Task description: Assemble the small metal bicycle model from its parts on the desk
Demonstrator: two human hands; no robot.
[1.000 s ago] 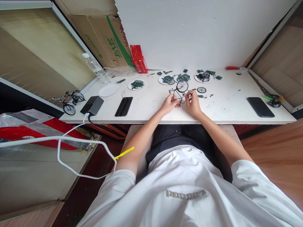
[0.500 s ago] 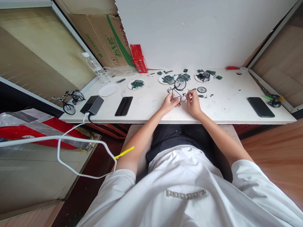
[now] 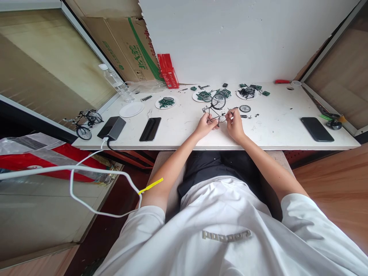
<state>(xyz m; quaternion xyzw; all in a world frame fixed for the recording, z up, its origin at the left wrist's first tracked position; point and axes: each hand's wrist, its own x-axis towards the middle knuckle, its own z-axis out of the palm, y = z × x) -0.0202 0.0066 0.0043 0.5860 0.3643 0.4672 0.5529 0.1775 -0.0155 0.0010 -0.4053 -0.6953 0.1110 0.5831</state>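
Miniature bicycle [image 3: 214, 112] is pinched by left grip [image 3: 205, 127], thin dark piece [image 3: 230, 111] by right grip [image 3: 235, 125]; spoked wheel [image 3: 245, 109] seen right.

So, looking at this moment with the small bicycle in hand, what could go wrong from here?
The left grip pinches the model bicycle by its thin frame, so a firm squeeze might bend it or let it slip.

The loose wheel and small dark parts lie close beyond the right grip; a sideways brush could scatter them.

The bicycle's raised wheel overlaps the green pieces in view; if they touch, which I can't tell, it may snag.
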